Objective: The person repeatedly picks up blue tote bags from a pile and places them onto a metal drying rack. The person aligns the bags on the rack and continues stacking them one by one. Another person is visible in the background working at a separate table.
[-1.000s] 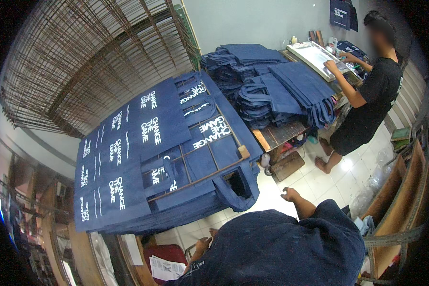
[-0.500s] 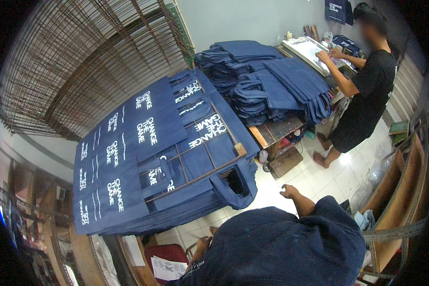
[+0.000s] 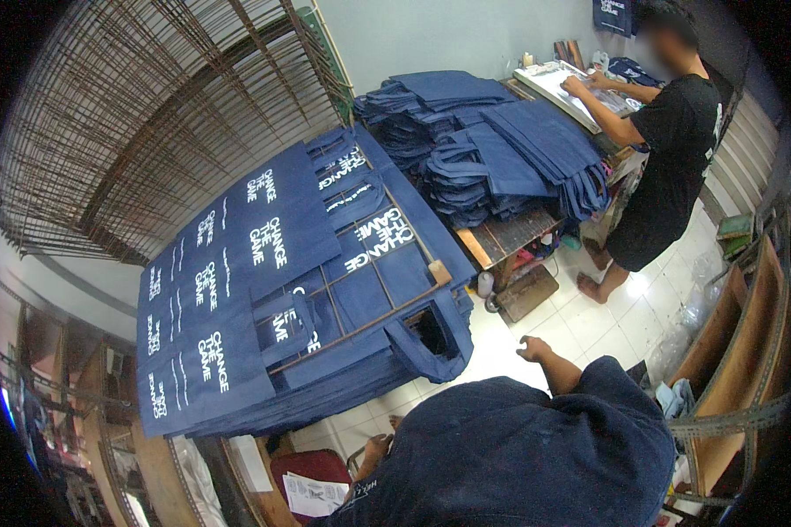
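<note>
My right hand [image 3: 534, 350] hangs over the pale tiled floor in front of my body. Its fingers are loosely curled with a gap at the thumb, and nothing shows in it. My left hand [image 3: 376, 451] is low beside my body, near a red chair [image 3: 312, 464] with printed papers [image 3: 315, 494] on it; its fingers are partly hidden. Nearest to both hands is a tall pile of flat navy fabric bags [image 3: 316, 386] with white print. A thin metal rack frame [image 3: 373, 327] lies across the bags, and a bag handle loop [image 3: 431, 342] sticks out at the near corner.
Wire racks [image 3: 185, 105] rise at the back left. More navy bags [image 3: 501, 149] are heaped on a table beyond. A co-worker [image 3: 668, 167] stands there, hands on a white-topped frame [image 3: 571, 92]. Wooden shelving [image 3: 729, 351] stands at the right, and more shelves [image 3: 114, 422] at the left.
The view has shifted slightly. The co-worker's arms and head have moved a little to the left at the frame. My hands keep nearly the same pose.
</note>
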A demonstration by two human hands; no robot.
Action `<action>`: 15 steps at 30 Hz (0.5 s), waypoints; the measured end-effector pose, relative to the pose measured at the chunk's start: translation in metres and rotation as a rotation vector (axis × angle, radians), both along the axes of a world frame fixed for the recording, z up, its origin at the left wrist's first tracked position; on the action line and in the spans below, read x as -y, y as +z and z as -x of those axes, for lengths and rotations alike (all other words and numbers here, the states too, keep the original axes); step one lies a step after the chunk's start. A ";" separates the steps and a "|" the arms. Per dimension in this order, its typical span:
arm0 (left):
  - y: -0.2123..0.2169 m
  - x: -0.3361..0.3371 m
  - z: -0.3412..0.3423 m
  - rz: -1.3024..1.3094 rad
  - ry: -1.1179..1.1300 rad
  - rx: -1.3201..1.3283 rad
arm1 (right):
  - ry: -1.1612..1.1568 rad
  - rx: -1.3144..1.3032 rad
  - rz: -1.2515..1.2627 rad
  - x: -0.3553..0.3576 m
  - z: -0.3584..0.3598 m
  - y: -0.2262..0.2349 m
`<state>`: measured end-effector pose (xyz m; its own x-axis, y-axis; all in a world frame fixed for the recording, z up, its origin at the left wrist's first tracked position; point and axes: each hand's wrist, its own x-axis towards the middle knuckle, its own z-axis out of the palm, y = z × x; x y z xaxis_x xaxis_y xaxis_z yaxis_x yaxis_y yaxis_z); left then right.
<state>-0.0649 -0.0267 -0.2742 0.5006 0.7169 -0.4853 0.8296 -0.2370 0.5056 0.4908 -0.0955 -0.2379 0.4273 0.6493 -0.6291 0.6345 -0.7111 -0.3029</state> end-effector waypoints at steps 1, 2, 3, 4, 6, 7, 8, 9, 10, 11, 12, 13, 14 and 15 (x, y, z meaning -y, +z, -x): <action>0.012 0.001 -0.004 -0.036 -0.059 0.022 | -0.001 -0.004 0.004 -0.001 0.001 0.002; 0.004 0.002 -0.001 -0.004 0.000 0.011 | -0.002 -0.007 0.008 -0.002 0.002 0.006; 0.001 0.005 0.003 0.029 0.064 -0.005 | 0.003 -0.015 0.012 -0.002 0.004 0.009; -0.007 0.004 0.005 0.060 0.118 -0.017 | 0.001 -0.016 0.016 -0.002 0.004 0.011; -0.021 0.004 0.012 0.080 0.132 -0.021 | 0.002 -0.016 0.024 -0.002 0.005 0.013; -0.026 0.005 0.014 0.089 0.141 -0.024 | 0.006 -0.021 0.023 -0.002 0.005 0.013; -0.031 0.004 0.016 0.125 0.195 -0.032 | 0.006 -0.025 0.022 -0.001 0.005 0.013; -0.035 0.003 0.018 0.159 0.249 -0.040 | 0.007 -0.031 0.021 -0.001 0.005 0.013; -0.038 0.003 0.020 0.194 0.303 -0.049 | 0.006 -0.027 -0.005 0.001 0.005 0.008; -0.034 0.003 0.015 0.191 0.313 -0.073 | 0.004 -0.015 -0.032 0.003 0.002 -0.001; -0.024 0.001 0.004 0.189 0.317 -0.096 | -0.004 0.000 -0.058 0.005 -0.001 -0.006; -0.011 0.003 -0.003 0.188 0.332 -0.123 | -0.002 0.001 -0.054 0.004 0.000 -0.004; -0.014 0.004 -0.002 0.178 0.299 -0.110 | -0.001 0.003 -0.049 0.004 0.000 -0.001; -0.016 0.004 0.002 0.169 0.266 -0.104 | -0.002 -0.002 -0.044 0.004 0.003 0.002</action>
<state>-0.0672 -0.0306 -0.2907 0.2487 0.7210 -0.6467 0.9002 0.0743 0.4290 0.4883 -0.0993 -0.2361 0.4278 0.6756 -0.6004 0.6324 -0.6983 -0.3352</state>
